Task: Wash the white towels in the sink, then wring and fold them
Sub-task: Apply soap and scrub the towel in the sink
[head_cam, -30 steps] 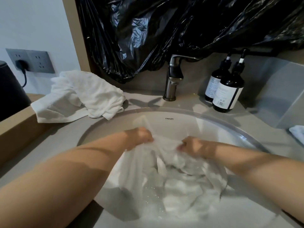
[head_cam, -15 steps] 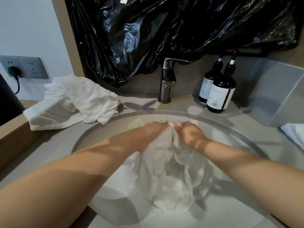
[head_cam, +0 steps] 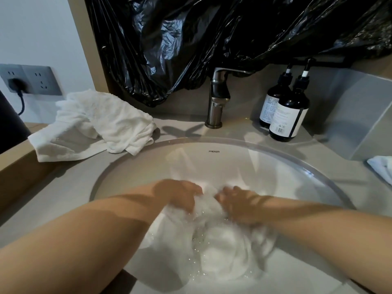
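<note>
In the sink (head_cam: pixel 212 166), the left grip (head_cam: pixel 180 196) and right grip (head_cam: pixel 237 205) clutch a wet white towel (head_cam: pixel 222 251) bunched between them. A second towel (head_cam: pixel 95 124) lies heaped at the tabletop's (head_cam: pixel 314 153) far left corner. Two dark bottles (head_cam: pixel 288 117) stand at its far edge, near the faucet (head_cam: pixel 218 102).

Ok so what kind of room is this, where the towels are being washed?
Most likely a bathroom, perhaps a hotel one: a white basin sunk into a grey counter, a steel tap behind it, and two dark pump bottles with printed labels beside the tap.
</note>
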A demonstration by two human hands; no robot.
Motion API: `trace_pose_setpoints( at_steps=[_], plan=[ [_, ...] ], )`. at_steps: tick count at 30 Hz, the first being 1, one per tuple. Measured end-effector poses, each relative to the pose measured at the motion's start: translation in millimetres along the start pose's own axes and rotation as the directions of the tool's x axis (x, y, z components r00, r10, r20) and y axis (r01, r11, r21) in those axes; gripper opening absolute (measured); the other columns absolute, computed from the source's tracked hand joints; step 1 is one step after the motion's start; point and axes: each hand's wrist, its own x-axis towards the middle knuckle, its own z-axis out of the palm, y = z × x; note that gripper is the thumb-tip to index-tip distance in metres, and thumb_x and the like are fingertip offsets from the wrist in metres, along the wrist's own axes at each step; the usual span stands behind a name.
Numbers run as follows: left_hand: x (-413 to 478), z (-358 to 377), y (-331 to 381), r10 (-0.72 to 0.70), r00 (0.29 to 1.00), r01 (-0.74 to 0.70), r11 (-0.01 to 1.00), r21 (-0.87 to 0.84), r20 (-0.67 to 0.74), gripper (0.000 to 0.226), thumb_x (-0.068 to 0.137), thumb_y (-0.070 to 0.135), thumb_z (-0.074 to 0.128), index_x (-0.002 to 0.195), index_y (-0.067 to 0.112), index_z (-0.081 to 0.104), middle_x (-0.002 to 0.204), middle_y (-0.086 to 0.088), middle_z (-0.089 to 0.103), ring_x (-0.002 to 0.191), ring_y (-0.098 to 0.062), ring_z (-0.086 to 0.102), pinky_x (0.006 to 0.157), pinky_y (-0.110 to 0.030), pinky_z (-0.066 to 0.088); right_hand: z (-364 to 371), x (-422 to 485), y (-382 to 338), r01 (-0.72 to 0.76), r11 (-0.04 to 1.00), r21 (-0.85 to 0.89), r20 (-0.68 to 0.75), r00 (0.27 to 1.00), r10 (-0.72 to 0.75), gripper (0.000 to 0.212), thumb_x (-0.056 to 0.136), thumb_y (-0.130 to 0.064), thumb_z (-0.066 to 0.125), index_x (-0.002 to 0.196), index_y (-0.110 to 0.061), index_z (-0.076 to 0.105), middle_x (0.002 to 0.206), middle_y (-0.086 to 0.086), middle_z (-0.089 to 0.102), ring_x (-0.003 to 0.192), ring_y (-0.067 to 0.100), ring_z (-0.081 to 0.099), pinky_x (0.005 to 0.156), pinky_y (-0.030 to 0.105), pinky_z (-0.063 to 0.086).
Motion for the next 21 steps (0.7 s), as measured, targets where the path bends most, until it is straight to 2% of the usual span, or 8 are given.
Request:
trace_pose_setpoints(
  at_steps=[2,5,7,9,12,17,19,21],
  plan=[
    [-11.9,-14.2,-5.0,-0.049,0.999,0.037,0.919,-0.392,-0.020,0.043,0.084,0.005,0.066,0.122,0.024,0.062,0.105,0.000,0.057,0.078,-0.017,0.053,0.054,-0.014,0.041,-16.3,2.2,22.7,-0.087,0.918,0.386,-0.028,0.994,0.106,0.039,0.085,-0.019,0.069,0.123,-0.016,0.059,0.119,-0.002,0.056,0.102,0.014,0.054,0.080,0.019,0.044],
    [-25.2,-27.6,6.3,-0.044,0.996,-0.038,0.543,-0.839,-0.074,0.032,0.084,-0.005,0.046,0.096,0.015,0.067,0.094,-0.012,0.063,0.081,-0.027,0.059,0.071,-0.027,0.049,-38.8,-9.7,37.2,-0.201,0.453,0.868,0.054,0.947,0.317,0.018,0.072,-0.011,0.074,0.089,-0.007,0.069,0.084,0.013,0.063,0.073,0.023,0.056,0.062,0.030,0.044],
    [-28.2,-33.0,18.9,-0.032,0.994,-0.091,0.233,-0.968,-0.101,0.031,0.086,-0.001,0.038,0.090,0.009,0.067,0.086,-0.014,0.066,0.079,-0.028,0.061,0.075,-0.030,0.051,-59.3,-20.8,26.7,-0.058,0.166,0.984,-0.013,0.917,0.399,0.005,0.076,-0.006,0.069,0.076,-0.007,0.064,0.073,0.015,0.060,0.064,0.025,0.056,0.062,0.031,0.046],
    [-28.9,-38.3,26.0,-0.093,0.986,-0.135,0.055,-0.989,-0.140,0.027,0.085,0.009,0.040,0.092,0.007,0.066,0.087,-0.015,0.066,0.081,-0.031,0.061,0.079,-0.034,0.051,-80.5,-31.0,5.1,0.135,0.038,0.990,-0.135,0.842,0.522,0.010,0.082,-0.007,0.065,0.075,-0.011,0.059,0.065,0.008,0.057,0.056,0.021,0.051,0.053,0.020,0.042],
    [-33.5,-41.0,35.6,-0.201,0.969,-0.159,-0.050,-0.986,-0.146,0.020,0.083,0.023,0.046,0.086,0.008,0.058,0.075,-0.012,0.060,0.074,-0.028,0.058,0.072,-0.031,0.047,-95.7,-47.1,-36.2,0.275,0.204,0.940,-0.342,0.723,0.601,0.011,0.083,-0.015,0.062,0.085,-0.018,0.052,0.064,-0.005,0.060,0.057,0.014,0.053,0.039,0.014,0.036],
    [-38.6,-42.1,37.8,-0.095,0.988,-0.124,-0.044,-0.991,-0.119,0.037,0.092,0.027,0.033,0.092,0.003,0.061,0.074,-0.015,0.063,0.074,-0.030,0.059,0.070,-0.034,0.047,-87.7,-42.6,-55.1,0.351,0.583,0.733,-0.643,0.638,0.423,0.009,0.088,-0.025,0.056,0.093,-0.023,0.049,0.090,-0.011,0.052,0.078,0.003,0.050,0.067,0.025,0.036],
    [-37.8,-45.0,29.7,-0.095,0.987,-0.123,0.068,-0.990,-0.129,0.031,0.086,0.025,0.038,0.096,0.004,0.058,0.082,-0.016,0.061,0.077,-0.031,0.060,0.077,-0.038,0.049,-86.8,-33.5,-36.4,0.308,0.622,0.719,-0.641,0.641,0.423,0.009,0.090,-0.029,0.051,0.087,-0.021,0.049,0.082,-0.006,0.052,0.073,0.010,0.049,0.064,0.027,0.033],
    [-38.8,-48.2,24.8,-0.116,0.978,-0.128,0.320,-0.939,-0.173,0.027,0.079,0.022,0.046,0.093,0.005,0.062,0.087,-0.014,0.060,0.082,-0.028,0.058,0.081,-0.036,0.049,-83.1,-26.7,-9.3,0.213,0.635,0.742,-0.559,0.719,0.412,0.020,0.092,-0.031,0.050,0.079,-0.016,0.048,0.071,-0.002,0.050,0.068,0.018,0.049,0.057,0.031,0.032]
  ],
)
